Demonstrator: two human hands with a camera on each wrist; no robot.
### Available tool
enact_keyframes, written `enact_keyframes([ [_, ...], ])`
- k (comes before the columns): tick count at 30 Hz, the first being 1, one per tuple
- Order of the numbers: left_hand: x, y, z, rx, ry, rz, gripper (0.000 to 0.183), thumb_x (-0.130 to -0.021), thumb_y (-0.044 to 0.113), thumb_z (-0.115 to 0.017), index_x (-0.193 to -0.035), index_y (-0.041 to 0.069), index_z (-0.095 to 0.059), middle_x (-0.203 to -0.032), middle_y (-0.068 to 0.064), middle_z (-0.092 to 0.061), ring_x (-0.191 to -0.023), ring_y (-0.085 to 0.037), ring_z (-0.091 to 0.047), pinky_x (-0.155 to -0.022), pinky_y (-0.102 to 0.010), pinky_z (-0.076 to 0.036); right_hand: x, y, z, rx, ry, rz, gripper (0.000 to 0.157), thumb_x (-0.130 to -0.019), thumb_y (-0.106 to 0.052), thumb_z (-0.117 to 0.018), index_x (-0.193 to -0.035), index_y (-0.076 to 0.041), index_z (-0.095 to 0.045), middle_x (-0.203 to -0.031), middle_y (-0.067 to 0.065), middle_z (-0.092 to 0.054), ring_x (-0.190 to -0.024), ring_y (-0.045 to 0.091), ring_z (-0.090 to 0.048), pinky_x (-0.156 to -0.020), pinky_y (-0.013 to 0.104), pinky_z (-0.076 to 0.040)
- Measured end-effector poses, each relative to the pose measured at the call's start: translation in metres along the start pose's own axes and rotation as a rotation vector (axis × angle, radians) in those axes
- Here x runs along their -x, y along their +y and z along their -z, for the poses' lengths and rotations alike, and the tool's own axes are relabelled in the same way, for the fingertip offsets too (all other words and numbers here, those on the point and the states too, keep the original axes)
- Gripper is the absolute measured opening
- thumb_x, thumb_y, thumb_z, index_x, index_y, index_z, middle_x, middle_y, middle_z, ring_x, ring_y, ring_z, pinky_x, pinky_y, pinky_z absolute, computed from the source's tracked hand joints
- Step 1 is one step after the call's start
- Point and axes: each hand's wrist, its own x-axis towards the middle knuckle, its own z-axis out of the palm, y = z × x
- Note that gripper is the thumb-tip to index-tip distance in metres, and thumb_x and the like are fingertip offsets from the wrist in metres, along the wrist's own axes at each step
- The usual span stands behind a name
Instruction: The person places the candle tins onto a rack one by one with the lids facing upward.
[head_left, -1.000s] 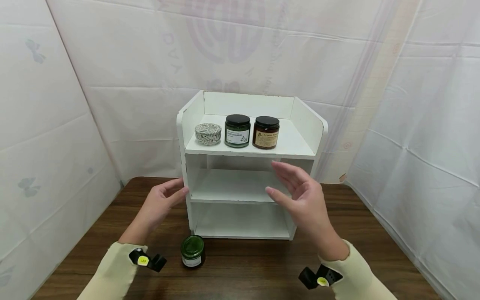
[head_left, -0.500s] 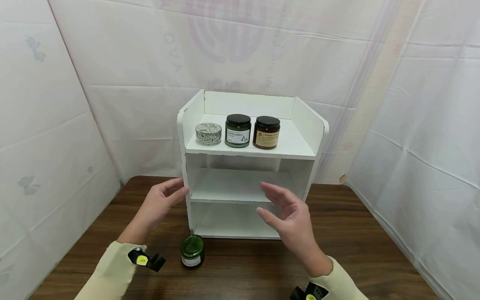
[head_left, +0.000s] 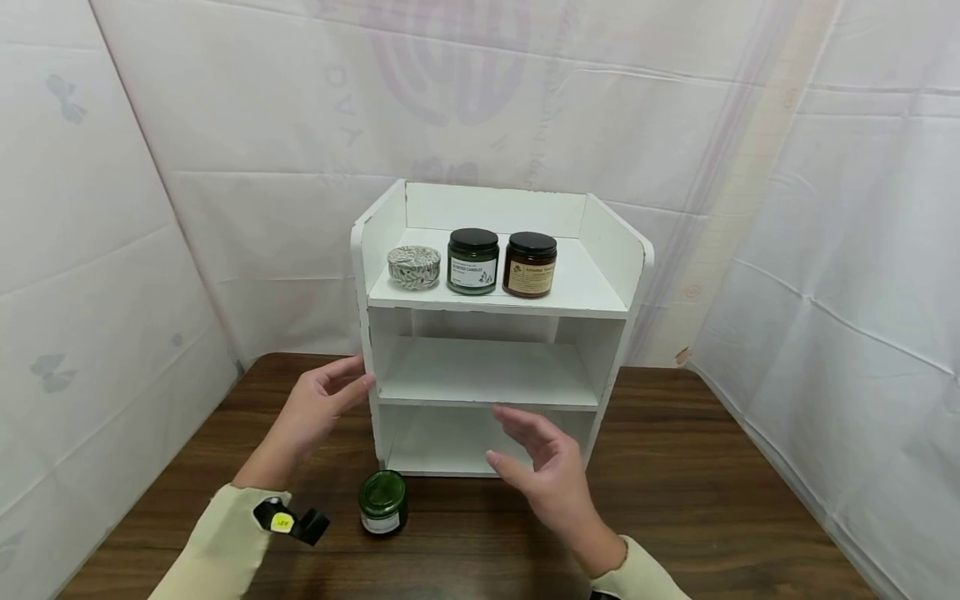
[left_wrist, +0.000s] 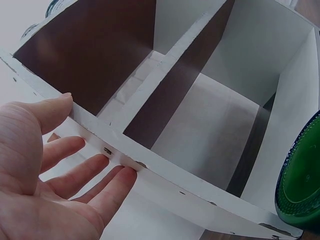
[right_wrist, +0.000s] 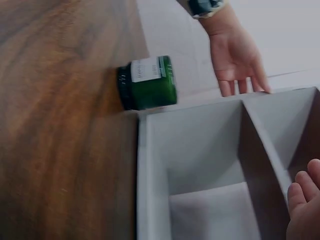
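My left hand (head_left: 318,404) rests its thumb and fingertips against the left side panel of a white three-tier shelf (head_left: 487,372); the left wrist view shows the fingers (left_wrist: 117,192) along that panel. My right hand (head_left: 551,479) hangs in the air before the lowest tier, fingers loosely bent, with nothing in it. On the table between the hands, near the shelf's front left corner, a green glass candle jar (head_left: 382,502) stands upside down. Its black lid faces the tabletop in the right wrist view, where the jar (right_wrist: 150,87) lies sideways in the picture.
On the top tier stand a leaf-patterned round tin (head_left: 414,268), a green candle jar with a black lid (head_left: 472,262) and an amber candle jar (head_left: 529,265). Beneath everything is a dark wooden table (head_left: 697,483). White sheeting (head_left: 255,225) hangs behind and at both sides.
My right hand has come down and to the left, from the middle tier's right side to before the lowest tier. The left hand, shelf and jars have stayed put.
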Motion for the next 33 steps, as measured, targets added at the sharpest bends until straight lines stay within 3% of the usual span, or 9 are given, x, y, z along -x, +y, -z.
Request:
enact_keyframes([
  [7,0.001,0.0,0.001,-0.013,-0.002,0.008,0.061,-0.103,0.035,-0.064,-0.152,0.004,-0.047,-0.15,-0.021,-0.052,-0.111,0.004,-0.062,-0.094,-0.018,-0.054,0.011,0.015,-0.012,-0.027,-0.04,-0.084,0.043,-0.089,-0.001,-0.077,-0.13,0.001,-0.064,-0.135,0.015,-0.067,-0.129,0.024,-0.062,-0.11,0.032,-0.049],
  [18,-0.002,0.001,0.0,-0.012,-0.003,0.005,0.061,-0.103,0.036,-0.064,-0.152,0.005,-0.047,-0.15,-0.02,-0.052,-0.112,0.005,-0.061,-0.099,-0.026,-0.054,0.019,0.033,-0.033,-0.115,-0.07,-0.31,0.048,-0.085,-0.006,-0.082,-0.129,0.001,-0.065,-0.135,0.014,-0.067,-0.127,0.022,-0.063,-0.11,0.036,-0.05],
  [25,-0.001,0.002,0.0,-0.002,0.0,-0.002,0.06,-0.103,0.034,-0.063,-0.152,0.003,-0.047,-0.149,-0.022,-0.052,-0.111,0.006,-0.062,-0.097,-0.022,-0.054,0.023,0.046,-0.048,-0.181,-0.101,-0.417,0.049,-0.085,-0.01,-0.084,-0.129,0.0,-0.065,-0.137,0.02,-0.064,-0.134,0.039,-0.056,-0.11,0.039,-0.049],
  [33,0.001,0.002,-0.001,-0.02,0.005,-0.001,0.06,-0.103,0.034,-0.063,-0.152,0.003,-0.047,-0.15,-0.022,-0.052,-0.11,0.007,-0.062,-0.098,-0.024,-0.055,0.026,0.053,-0.07,-0.223,-0.135,-0.472,0.053,-0.084,-0.008,-0.084,-0.131,0.005,-0.062,-0.139,0.025,-0.061,-0.134,0.041,-0.054,-0.111,0.042,-0.049],
])
